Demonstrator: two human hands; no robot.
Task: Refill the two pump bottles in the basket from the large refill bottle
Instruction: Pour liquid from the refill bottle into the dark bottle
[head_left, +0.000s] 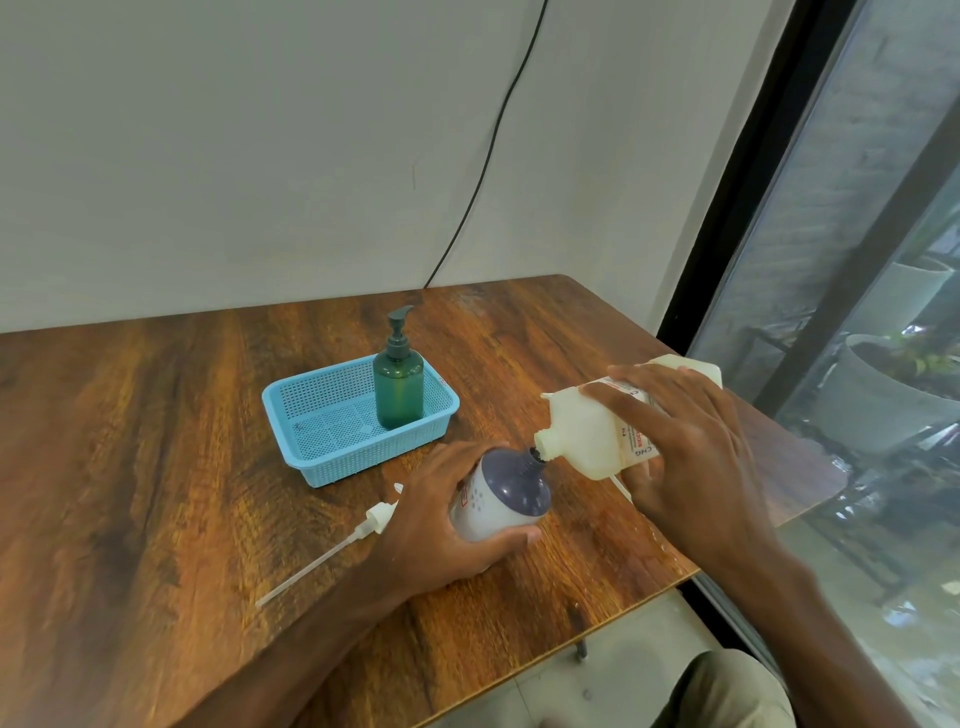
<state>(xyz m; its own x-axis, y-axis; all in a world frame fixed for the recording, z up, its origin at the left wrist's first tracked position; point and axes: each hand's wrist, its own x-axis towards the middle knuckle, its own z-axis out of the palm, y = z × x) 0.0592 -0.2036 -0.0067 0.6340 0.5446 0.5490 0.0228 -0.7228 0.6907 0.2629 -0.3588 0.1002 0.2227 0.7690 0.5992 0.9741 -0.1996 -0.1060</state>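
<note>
My left hand (439, 512) grips a purple-topped bottle (506, 493) with its pump removed, standing on the table. My right hand (685, 447) holds the large cream refill bottle (587, 431) tipped on its side, its spout touching the purple bottle's open neck. A green pump bottle (398, 382) stands upright, pump fitted, at the right end of the blue mesh basket (311, 441). The white pump head with its long tube (358, 530) lies on the table to the left of my left hand.
The wooden table (156, 467) ends close on the right, beside a glass window wall (857, 260). A black cable (493, 150) hangs down the white wall behind. My knee (722, 691) shows below the table's front edge.
</note>
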